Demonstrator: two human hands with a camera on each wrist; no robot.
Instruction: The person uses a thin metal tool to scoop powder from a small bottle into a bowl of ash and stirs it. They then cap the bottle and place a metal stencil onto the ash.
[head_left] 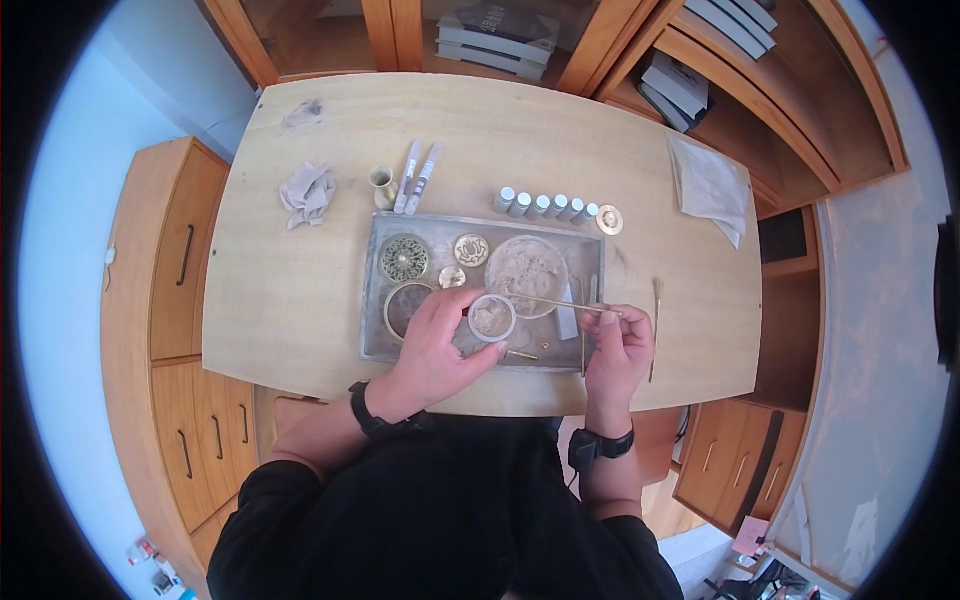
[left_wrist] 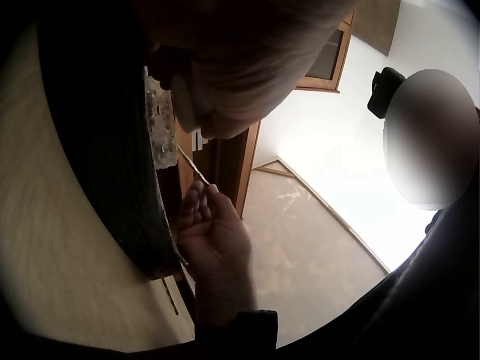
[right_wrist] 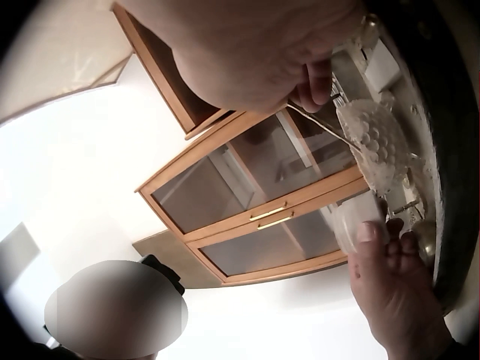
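Observation:
My left hand [head_left: 440, 345] grips a small round white cup [head_left: 492, 318] with pale powder inside, held above the front of a grey tray [head_left: 372, 300]. Between thumb and fingers of my right hand [head_left: 618, 355] is a thin brass-coloured stick [head_left: 560, 303], its far end pointing left over the cup's rim area; whether it touches the cup I cannot tell. Behind the cup lies a round clear dish [head_left: 527, 262] of powder. In the right wrist view, the left hand [right_wrist: 394, 289] holds the white cup [right_wrist: 358, 223] upright or slightly tilted, beside the textured glass dish [right_wrist: 373, 142].
On the tray are an openwork brass lid [head_left: 404, 259], a round bowl [head_left: 393, 315], brass discs [head_left: 472, 249] and a white block [head_left: 567, 318]. Behind it stand several small vials [head_left: 541, 206], a brass vase [head_left: 383, 187] and two tubes [head_left: 417, 180]. A crumpled cloth [head_left: 308, 194] lies left, a brush [head_left: 656, 320] right.

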